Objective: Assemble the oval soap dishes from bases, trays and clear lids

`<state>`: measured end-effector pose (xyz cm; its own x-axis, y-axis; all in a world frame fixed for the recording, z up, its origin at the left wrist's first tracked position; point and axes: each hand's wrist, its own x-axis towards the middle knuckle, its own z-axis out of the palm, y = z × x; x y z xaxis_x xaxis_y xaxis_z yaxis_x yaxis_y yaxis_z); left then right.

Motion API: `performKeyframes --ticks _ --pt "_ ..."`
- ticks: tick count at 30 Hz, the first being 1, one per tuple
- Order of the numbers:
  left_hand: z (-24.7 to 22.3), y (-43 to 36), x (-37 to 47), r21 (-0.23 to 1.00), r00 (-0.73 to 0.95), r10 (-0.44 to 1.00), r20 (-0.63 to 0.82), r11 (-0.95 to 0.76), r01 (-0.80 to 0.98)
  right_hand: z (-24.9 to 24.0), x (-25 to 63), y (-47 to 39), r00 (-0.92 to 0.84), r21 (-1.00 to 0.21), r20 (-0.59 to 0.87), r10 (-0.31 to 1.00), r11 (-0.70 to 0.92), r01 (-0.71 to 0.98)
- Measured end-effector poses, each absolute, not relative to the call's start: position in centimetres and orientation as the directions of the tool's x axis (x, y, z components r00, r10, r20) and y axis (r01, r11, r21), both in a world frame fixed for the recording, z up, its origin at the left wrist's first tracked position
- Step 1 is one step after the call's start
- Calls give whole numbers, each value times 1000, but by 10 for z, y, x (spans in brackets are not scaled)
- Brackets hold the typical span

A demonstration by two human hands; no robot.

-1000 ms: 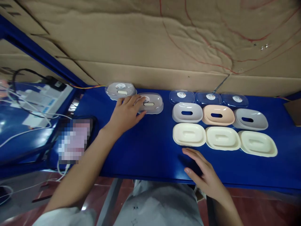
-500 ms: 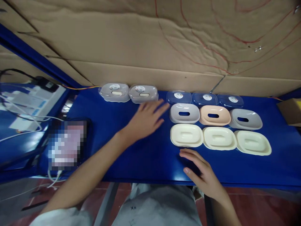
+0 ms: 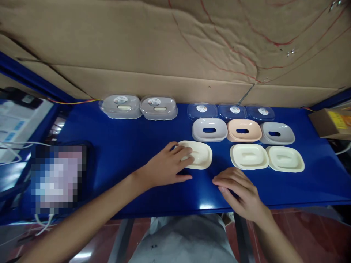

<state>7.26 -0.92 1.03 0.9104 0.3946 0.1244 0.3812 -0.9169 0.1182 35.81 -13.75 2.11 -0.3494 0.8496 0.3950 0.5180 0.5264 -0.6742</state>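
My left hand [image 3: 170, 164] lies over the left part of a cream oval tray [image 3: 201, 155], fingers spread and fingertips on its surface. This tray is apart from two other cream trays [image 3: 249, 156] [image 3: 285, 159], which lie side by side. To the right of the moved tray, my right hand [image 3: 238, 190] hovers near the table's front, fingers drawn together, thumb near the fingertips; nothing shows in it. Behind the cream trays stand a grey slotted dish [image 3: 199, 131], a peach one [image 3: 234, 136] and another grey one [image 3: 287, 138]. Three clear lids [image 3: 202, 114] with round labels line the back.
Two lidded grey boxes [image 3: 122, 111] [image 3: 159, 113] stand at the back left of the blue table [image 3: 117, 142]. A pixelated device [image 3: 60, 175] with white cables lies at the left. A cardboard box [image 3: 323, 124] is at the right edge, and a cardboard wall rises behind.
The leftmost cream tray has slid left, away from the other two. My left hand has come down onto it. My right hand's fingers have drawn closer together. The view has shifted slightly.
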Motion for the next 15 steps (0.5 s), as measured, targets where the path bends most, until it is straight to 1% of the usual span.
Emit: performKeyframes --ticks 3,5,7,9,11,13,15 --pt "10 -2 61 172 878 446 175 -892 418 45 362 -101 -498 -531 366 786 616 582" --pt "11 1 54 228 841 493 223 -865 447 52 362 -77 -521 -450 354 776 630 633" --pt "12 3 46 277 800 547 245 -831 483 51 363 -59 -498 -369 371 784 616 696" --pt "13 5 39 325 771 599 214 -788 522 42 366 -51 -453 -308 395 799 580 755" --pt "12 6 34 359 763 630 147 -752 552 32 371 -50 -425 -269 406 809 550 790" --pt "11 7 32 375 772 629 88 -739 559 26 378 -50 -413 -236 399 819 526 817" --pt "9 7 34 383 789 611 64 -745 546 27 384 -47 -405 -204 354 843 492 846"
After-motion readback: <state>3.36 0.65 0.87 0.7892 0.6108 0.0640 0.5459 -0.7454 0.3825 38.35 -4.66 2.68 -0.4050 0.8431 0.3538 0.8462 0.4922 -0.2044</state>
